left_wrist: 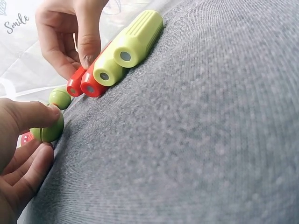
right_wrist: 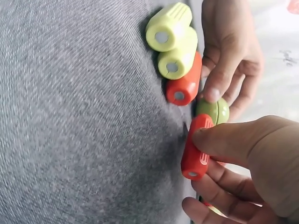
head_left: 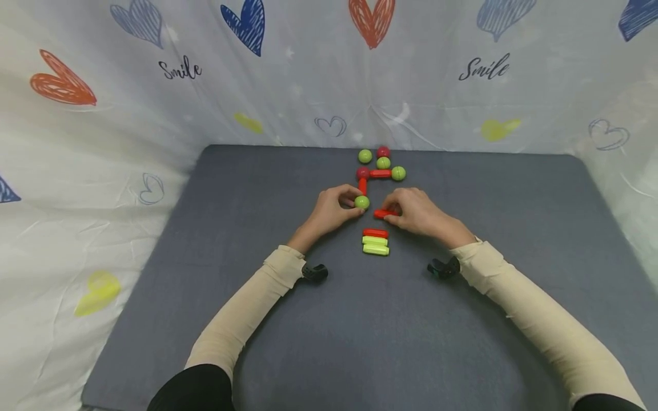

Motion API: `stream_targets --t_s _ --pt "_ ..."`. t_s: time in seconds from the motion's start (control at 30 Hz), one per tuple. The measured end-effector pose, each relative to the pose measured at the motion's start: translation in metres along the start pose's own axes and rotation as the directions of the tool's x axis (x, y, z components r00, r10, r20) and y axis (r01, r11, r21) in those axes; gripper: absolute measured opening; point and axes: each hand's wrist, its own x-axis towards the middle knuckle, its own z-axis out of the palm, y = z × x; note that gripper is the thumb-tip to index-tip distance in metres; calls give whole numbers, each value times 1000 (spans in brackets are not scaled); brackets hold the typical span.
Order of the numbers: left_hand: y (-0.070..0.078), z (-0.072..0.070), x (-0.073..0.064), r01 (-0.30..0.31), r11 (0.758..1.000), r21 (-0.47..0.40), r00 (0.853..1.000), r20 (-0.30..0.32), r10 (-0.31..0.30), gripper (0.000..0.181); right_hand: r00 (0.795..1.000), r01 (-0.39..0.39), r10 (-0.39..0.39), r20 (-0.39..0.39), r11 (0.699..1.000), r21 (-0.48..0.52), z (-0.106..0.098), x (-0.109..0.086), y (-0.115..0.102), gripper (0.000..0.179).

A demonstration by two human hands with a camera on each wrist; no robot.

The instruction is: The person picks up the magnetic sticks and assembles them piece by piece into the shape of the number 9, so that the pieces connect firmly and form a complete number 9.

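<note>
My left hand (head_left: 333, 210) pinches a green ball (head_left: 362, 202) between thumb and fingers. That ball stands at the near end of a red rod (head_left: 362, 186), whose far end meets a red ball (head_left: 362, 173). From there a second red rod (head_left: 381, 173) runs right to another green ball (head_left: 398, 173). My right hand (head_left: 417, 212) holds a loose red magnetic rod (right_wrist: 196, 148) between thumb and fingers, just right of the pinched ball. In the right wrist view the rod's end overlaps the green ball (right_wrist: 216, 110); a grey magnet disc shows at its other end.
Nearer me lie a red rod (head_left: 375, 233) and two yellow-green rods (head_left: 375, 250), side by side. Toward the back edge sit a green ball (head_left: 365, 156), another green ball (head_left: 383, 163) and a red ball (head_left: 383, 152). A patterned white sheet (head_left: 308, 74) hangs behind the grey table (head_left: 257, 188).
</note>
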Motion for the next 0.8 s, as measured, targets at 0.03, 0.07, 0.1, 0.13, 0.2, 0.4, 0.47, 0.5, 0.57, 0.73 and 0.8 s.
stream_targets --t_s 0.03,0.07,0.1,0.13,0.2,0.4,0.47,0.5,0.57,0.73,0.8 --pt "0 0 -1 2 1000 -3 1000 -3 -2 34 1000 -1 0 -10 1000 -8 1 0 1 16" --pt "-1 -1 -1 2 1000 -4 1000 -5 -2 34 1000 1 -1 -21 1000 -17 1 1 1 16" --pt "-1 -1 -1 3 1000 -7 1000 -6 -3 34 999 1 -2 -32 1000 -28 1 1 1 15" --pt "-1 -1 -1 4 1000 -8 1000 -6 -4 34 999 2 -4 -42 999 -39 2 2 2 15" --pt "-1 -1 -1 2 1000 -11 1000 -3 -2 35 998 3 -7 -61 998 -60 3 3 3 14" --pt "0 1 -2 -5 1000 -6 1000 -12 5 35 994 17 -26 -107 996 -83 5 7 5 13" --pt "0 1 -3 -6 1000 -5 1000 -18 6 34 993 27 -36 -115 996 -82 6 8 5 13" --pt "0 2 -3 -6 1000 -6 1000 -20 6 34 992 32 -42 -119 996 -82 6 8 5 12" --pt "0 2 -3 -4 1000 -3 1000 -22 4 34 991 39 -50 -124 996 -83 6 9 5 12" --pt "0 3 -2 5 1000 6 1000 -27 -4 34 989 48 -59 -134 996 -82 8 11 4 11" --pt "0 3 -2 9 1000 9 1000 -27 -9 34 989 51 -61 -136 996 -80 8 12 3 11"
